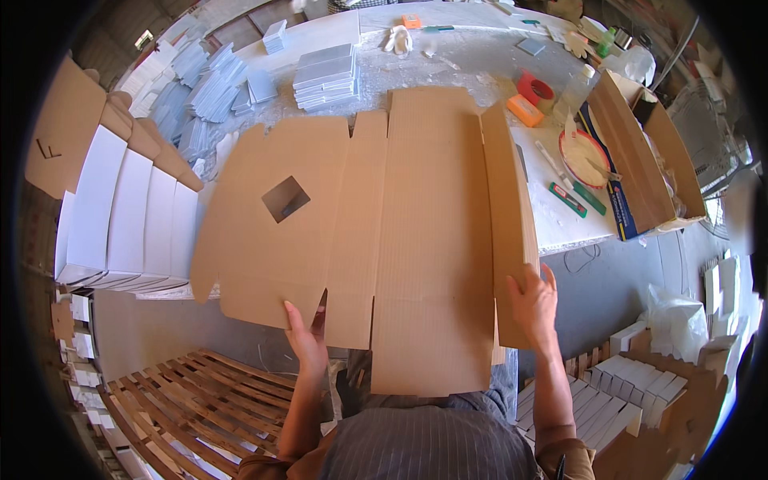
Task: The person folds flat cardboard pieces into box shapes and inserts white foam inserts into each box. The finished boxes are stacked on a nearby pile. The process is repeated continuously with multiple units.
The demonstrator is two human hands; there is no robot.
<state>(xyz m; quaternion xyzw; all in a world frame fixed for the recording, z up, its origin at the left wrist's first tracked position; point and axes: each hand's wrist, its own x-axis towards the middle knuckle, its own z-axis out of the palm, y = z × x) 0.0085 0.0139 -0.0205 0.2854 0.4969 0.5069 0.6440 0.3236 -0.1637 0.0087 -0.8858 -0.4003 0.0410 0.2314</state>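
Work surface: white table (480, 56), dusty, loaded along its far and right edges; its near edge is hidden under the cardboard.
Flat carton blank (384, 224): brown corrugated cardboard, unfolded, spread over the near part of the table and overhanging toward the person; a square cut-out (286, 198) sits in its left panel.
Left hand (306, 336): grips the blank's near edge at a slot between two flaps, fingers curled onto the board.
Right hand (534, 302): holds the near end of the narrow right side flap (508, 216), fingers spread on the face, thumb at the edge; that flap is tilted up.
Left of blank: row of white folded boxes (128, 216), touching or just beside its left edge.
Far side: stacks of grey sheets (324, 76), near the blank's far edge.
Right side: open cardboard box (640, 160), round dish (582, 158), orange block (525, 110), green tools (578, 198), just beside the raised flap.
Floor, lower left: wooden pallet (200, 400).
Floor, lower right: white boxes (616, 392).
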